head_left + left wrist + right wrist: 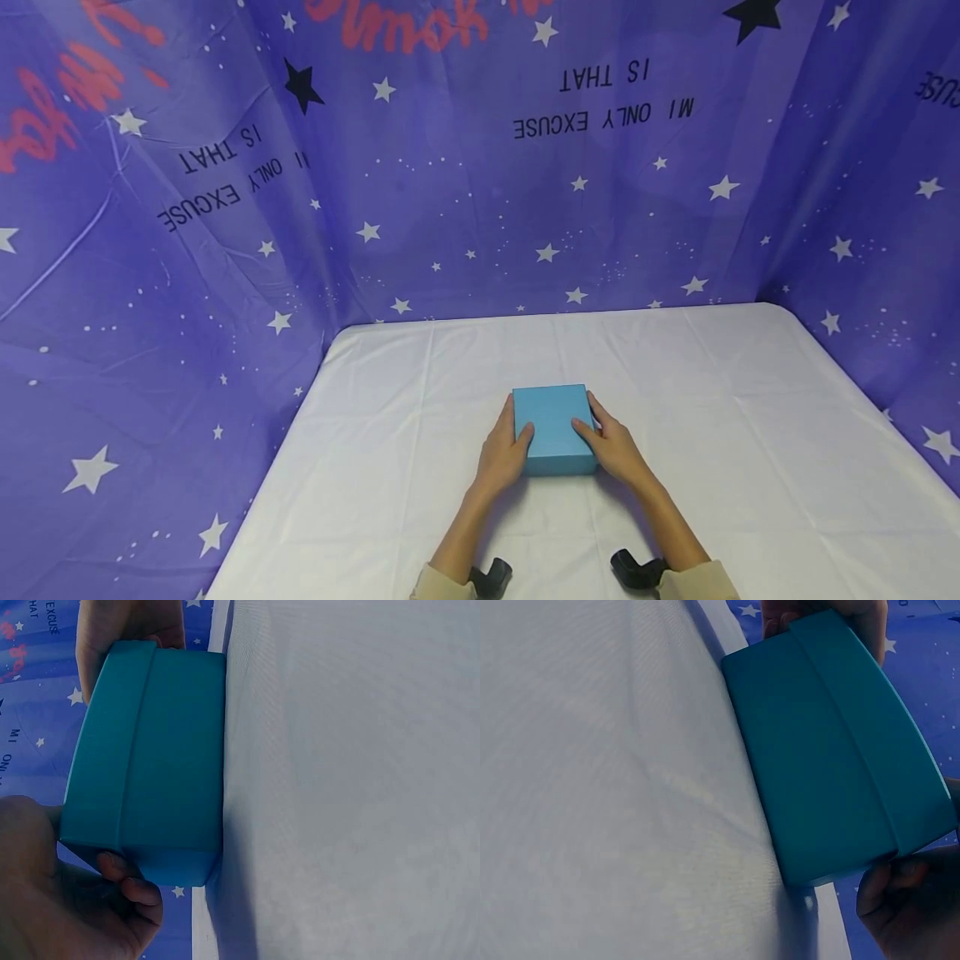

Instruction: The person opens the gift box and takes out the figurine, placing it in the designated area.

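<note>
One box [557, 432], lid [881, 735] up, long edges level, in the clasp of left grip [502, 454] and right grip [617, 450]

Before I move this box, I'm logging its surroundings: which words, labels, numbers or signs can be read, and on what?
"IS THAT": upside down, purple curtain, back and left.
"MI ONLY EXCUSE": just below that, same curtain; the left copy's first letters are unclear.
"CUSE": curtain at the picture's right edge, cut off.
Red script: curtain top, partly cut off, unreadable.
Blue box: no text visible.
</note>
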